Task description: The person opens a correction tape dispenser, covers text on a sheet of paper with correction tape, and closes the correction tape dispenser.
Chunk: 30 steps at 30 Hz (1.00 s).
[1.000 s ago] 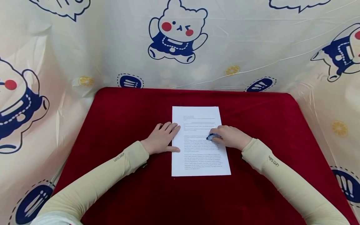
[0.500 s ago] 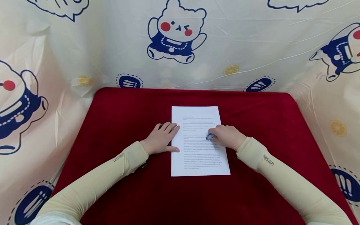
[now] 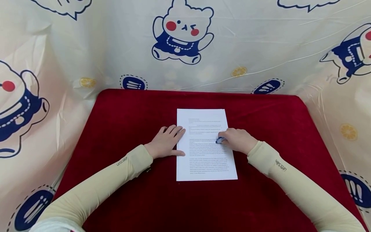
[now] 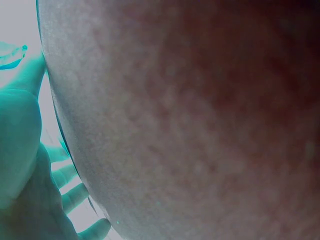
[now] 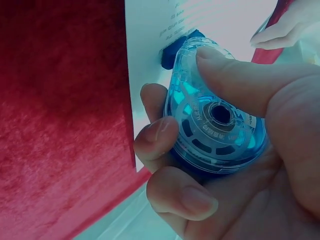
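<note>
A white printed sheet of paper [image 3: 205,167] lies on the red cloth. My left hand [image 3: 166,141] rests with spread fingers over its left edge. In the left wrist view, the left hand [image 4: 22,135] shows at the left side, and most of the frame is a blurred close surface. My right hand [image 3: 238,140] is over the right part of the text and grips a blue, clear-cased correction tape [image 3: 220,140]. The right wrist view shows the correction tape [image 5: 215,115] between thumb and curled fingers, its blue tip right at the printed lines.
A red velvet cloth [image 3: 139,199] covers the table. Behind and on both sides hangs a pale curtain [image 3: 121,42] with cartoon bears, blue ovals and orange slices. Cream sleeves [image 3: 101,183] cover both forearms.
My right hand with the correction tape slid a little left over the text, then back to the right. The left hand and the paper have stayed in place.
</note>
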Each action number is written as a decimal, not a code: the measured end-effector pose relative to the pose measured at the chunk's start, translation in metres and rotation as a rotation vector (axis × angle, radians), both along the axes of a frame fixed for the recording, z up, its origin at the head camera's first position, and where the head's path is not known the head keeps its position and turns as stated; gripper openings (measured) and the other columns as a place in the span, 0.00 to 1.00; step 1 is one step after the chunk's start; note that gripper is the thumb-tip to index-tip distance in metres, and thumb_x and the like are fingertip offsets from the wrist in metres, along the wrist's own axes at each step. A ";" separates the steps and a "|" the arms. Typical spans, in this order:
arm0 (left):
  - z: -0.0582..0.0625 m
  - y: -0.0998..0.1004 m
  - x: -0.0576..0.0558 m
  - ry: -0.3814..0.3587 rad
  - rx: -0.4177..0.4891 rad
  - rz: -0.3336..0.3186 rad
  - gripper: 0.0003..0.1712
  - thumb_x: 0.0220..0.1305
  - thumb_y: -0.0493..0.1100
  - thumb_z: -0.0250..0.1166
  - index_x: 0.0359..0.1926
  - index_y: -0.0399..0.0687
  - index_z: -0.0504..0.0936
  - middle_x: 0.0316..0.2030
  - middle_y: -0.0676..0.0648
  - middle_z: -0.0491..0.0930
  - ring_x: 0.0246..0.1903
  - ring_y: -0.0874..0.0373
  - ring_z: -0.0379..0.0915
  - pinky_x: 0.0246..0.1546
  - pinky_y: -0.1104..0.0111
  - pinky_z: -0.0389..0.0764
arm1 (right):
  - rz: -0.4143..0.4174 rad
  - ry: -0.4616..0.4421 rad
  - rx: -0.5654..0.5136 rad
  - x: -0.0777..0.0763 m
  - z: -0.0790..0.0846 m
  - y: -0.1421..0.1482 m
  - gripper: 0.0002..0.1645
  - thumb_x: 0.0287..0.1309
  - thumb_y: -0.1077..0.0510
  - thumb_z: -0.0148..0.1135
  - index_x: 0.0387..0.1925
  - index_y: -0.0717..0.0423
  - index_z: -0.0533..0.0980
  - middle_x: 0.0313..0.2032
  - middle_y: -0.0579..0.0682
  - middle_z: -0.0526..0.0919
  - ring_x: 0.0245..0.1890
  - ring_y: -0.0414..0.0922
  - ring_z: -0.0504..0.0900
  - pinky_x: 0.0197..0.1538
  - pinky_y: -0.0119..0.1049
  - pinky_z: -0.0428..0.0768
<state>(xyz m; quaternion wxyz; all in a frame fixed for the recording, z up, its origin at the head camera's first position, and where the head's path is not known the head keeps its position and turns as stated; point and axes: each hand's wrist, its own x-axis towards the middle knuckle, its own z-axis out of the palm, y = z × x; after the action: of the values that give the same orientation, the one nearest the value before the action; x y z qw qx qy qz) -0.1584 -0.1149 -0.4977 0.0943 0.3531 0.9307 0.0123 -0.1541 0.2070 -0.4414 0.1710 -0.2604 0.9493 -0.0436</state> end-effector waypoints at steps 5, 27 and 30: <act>0.002 0.001 0.000 -0.001 -0.017 -0.001 0.60 0.64 0.77 0.61 0.81 0.42 0.57 0.77 0.40 0.60 0.75 0.42 0.53 0.69 0.42 0.60 | -0.005 0.004 0.011 0.001 0.003 0.005 0.13 0.64 0.60 0.72 0.50 0.54 0.85 0.41 0.55 0.87 0.31 0.46 0.79 0.34 0.38 0.81; 0.001 0.001 0.000 0.005 -0.018 0.000 0.60 0.63 0.77 0.61 0.81 0.42 0.58 0.77 0.40 0.60 0.75 0.42 0.53 0.69 0.43 0.61 | -0.040 0.021 0.041 0.003 0.007 0.024 0.12 0.63 0.63 0.72 0.48 0.55 0.85 0.37 0.52 0.86 0.30 0.46 0.76 0.34 0.38 0.79; 0.003 0.002 0.000 0.004 -0.023 0.002 0.60 0.64 0.77 0.61 0.81 0.41 0.58 0.77 0.40 0.60 0.75 0.42 0.53 0.69 0.42 0.61 | -0.036 0.023 0.036 0.004 0.008 0.025 0.11 0.63 0.63 0.72 0.47 0.55 0.86 0.36 0.52 0.86 0.31 0.46 0.77 0.34 0.39 0.80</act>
<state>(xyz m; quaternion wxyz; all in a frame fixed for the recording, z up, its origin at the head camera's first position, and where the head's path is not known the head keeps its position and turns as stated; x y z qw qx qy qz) -0.1579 -0.1129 -0.4952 0.0966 0.3510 0.9314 0.0013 -0.1506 0.2321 -0.4333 0.1641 -0.2405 0.9563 -0.0267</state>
